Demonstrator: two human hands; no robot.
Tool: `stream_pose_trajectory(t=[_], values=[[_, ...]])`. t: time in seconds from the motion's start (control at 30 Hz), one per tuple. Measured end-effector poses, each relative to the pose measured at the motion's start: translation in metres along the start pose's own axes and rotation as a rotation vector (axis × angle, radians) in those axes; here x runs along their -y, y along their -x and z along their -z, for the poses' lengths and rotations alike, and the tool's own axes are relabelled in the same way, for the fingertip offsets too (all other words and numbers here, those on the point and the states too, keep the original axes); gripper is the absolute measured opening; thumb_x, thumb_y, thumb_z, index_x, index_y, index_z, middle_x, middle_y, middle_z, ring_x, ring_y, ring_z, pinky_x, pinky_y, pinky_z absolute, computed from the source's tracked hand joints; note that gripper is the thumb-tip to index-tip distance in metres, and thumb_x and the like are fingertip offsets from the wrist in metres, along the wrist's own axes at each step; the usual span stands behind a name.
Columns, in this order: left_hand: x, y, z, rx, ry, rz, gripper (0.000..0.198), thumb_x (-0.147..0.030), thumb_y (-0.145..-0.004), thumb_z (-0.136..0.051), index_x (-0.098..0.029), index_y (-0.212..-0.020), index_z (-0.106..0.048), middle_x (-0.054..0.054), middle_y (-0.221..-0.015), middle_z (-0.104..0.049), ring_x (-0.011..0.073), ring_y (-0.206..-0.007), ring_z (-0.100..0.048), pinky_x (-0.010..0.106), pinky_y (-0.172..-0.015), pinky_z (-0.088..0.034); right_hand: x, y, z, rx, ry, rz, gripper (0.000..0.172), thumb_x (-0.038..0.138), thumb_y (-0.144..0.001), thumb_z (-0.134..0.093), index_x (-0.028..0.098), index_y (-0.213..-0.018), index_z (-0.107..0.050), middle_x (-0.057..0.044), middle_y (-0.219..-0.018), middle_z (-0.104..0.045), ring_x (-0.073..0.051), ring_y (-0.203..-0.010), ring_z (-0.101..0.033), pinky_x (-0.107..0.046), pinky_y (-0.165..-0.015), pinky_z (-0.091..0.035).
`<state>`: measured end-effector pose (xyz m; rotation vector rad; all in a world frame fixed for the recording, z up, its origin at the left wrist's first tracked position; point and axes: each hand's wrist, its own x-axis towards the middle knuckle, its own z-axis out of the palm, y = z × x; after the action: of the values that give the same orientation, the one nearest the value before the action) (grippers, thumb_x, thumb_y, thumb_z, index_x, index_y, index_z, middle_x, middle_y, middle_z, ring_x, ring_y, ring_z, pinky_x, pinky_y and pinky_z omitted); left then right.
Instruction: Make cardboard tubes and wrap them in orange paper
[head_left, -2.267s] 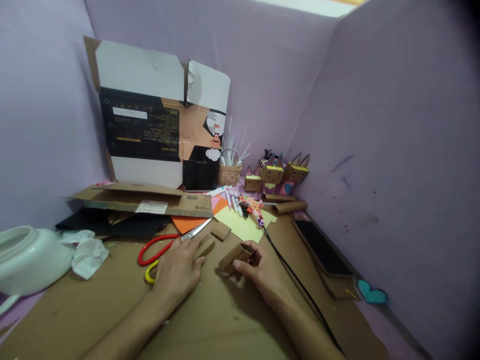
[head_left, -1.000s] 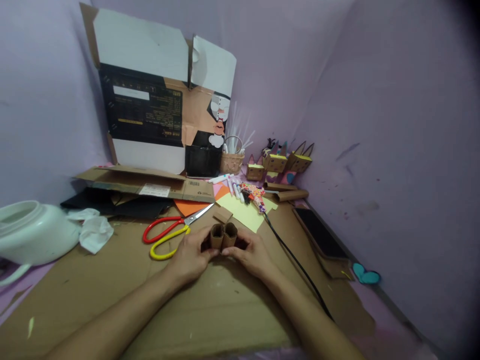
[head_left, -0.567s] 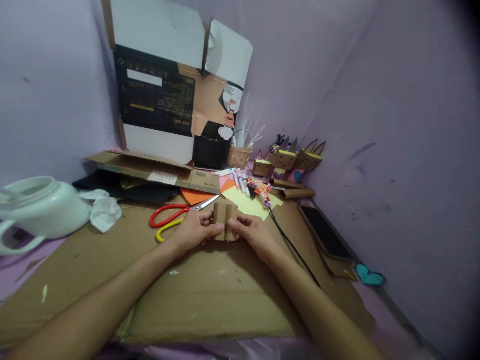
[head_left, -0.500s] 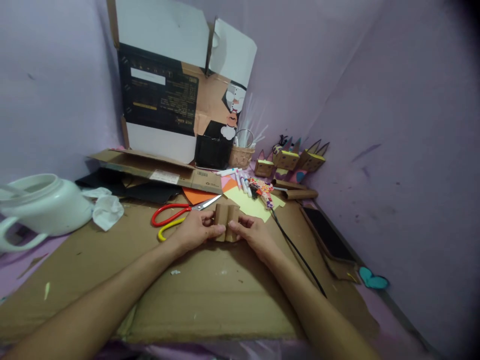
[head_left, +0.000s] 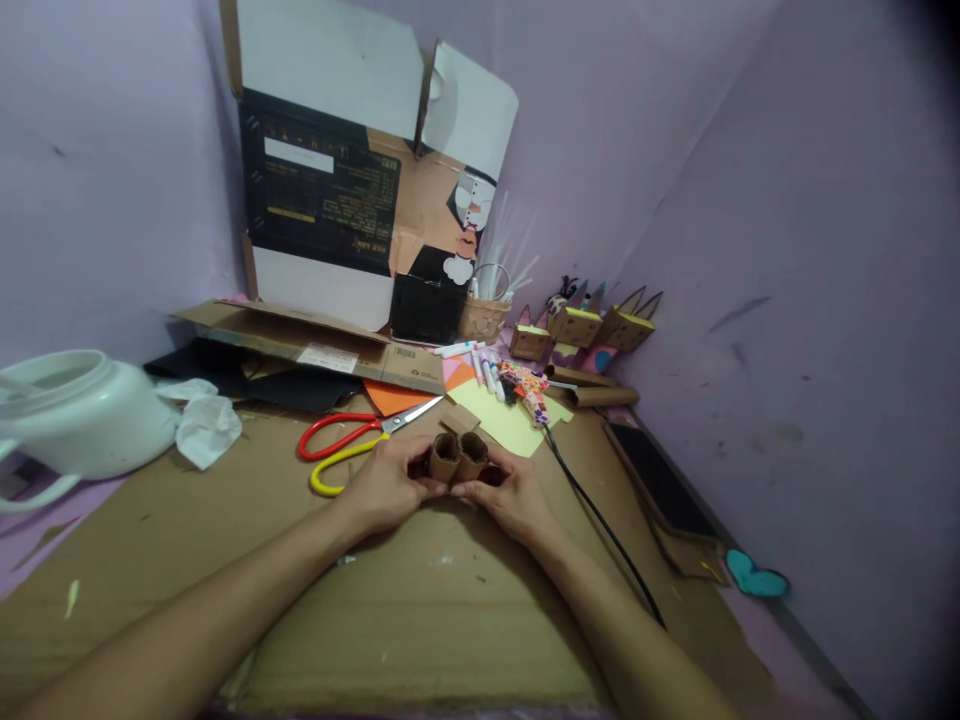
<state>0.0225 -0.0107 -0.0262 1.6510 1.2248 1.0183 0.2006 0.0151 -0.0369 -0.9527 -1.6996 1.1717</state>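
My left hand (head_left: 381, 490) and my right hand (head_left: 508, 496) press two short brown cardboard tubes together side by side. The left cardboard tube (head_left: 444, 456) sits against my left fingertips and the right cardboard tube (head_left: 472, 455) against my right ones, with both open ends facing up towards me. They are held just above a large brown cardboard sheet (head_left: 300, 600) that covers the table. Red and yellow handled scissors (head_left: 352, 450) lie just left of my left hand.
A small cardboard piece (head_left: 459, 420) lies on yellow paper (head_left: 502, 425) behind the tubes. A glue gun (head_left: 529, 392) with a black cord (head_left: 600, 530) runs along the right. A white pot (head_left: 67, 415) and tissue (head_left: 202, 430) sit left, a printed box (head_left: 337, 210) stands behind, and a phone (head_left: 660, 480) lies right.
Earlier each hand reached for a separate cardboard piece on the sheet. Both hands then brought the two tubes together, and they now hold them lower with the open ends tilted towards me.
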Motion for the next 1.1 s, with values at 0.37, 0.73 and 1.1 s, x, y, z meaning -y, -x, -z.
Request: stream_pose_trajectory(t=[0.37, 0.73, 1.1], values=[[-0.009, 0.003, -0.002, -0.007, -0.122, -0.036, 0.017, -0.011, -0.068, -0.059, -0.019, -0.083, -0.063, -0.002, -0.081, -0.066, 0.0168, -0.078, -0.059, 0.024, -0.068, -0.046, 0.004, 0.002, 0.000, 0.050, 0.045, 0.018, 0.028, 0.031, -0.063, -0.077, 0.017, -0.085, -0.068, -0.002, -0.078, -0.066, -0.019, -0.073, -0.058, -0.029, -0.066, -0.046], [-0.034, 0.021, -0.002, -0.004, -0.390, -0.197, 0.041, -0.027, -0.072, -0.063, -0.022, -0.112, -0.059, 0.005, -0.101, -0.065, 0.0197, -0.083, -0.058, 0.029, -0.070, -0.047, 0.024, 0.007, -0.003, -0.360, -0.359, -0.229, 0.039, 0.040, -0.058, -0.075, 0.017, -0.086, -0.062, -0.004, -0.078, -0.068, -0.020, -0.069, -0.063, -0.032, -0.066, -0.051], [-0.029, -0.089, 0.009, 0.361, -0.779, -0.315, 0.043, -0.002, -0.051, -0.060, -0.021, -0.089, -0.065, 0.006, -0.091, -0.066, 0.0266, -0.091, -0.054, 0.033, -0.078, -0.043, 0.022, -0.009, 0.028, -0.529, -0.608, -0.327, 0.023, 0.039, -0.065, -0.070, 0.018, -0.073, -0.063, 0.001, -0.061, -0.065, -0.015, -0.050, -0.059, -0.026, -0.049, -0.050]])
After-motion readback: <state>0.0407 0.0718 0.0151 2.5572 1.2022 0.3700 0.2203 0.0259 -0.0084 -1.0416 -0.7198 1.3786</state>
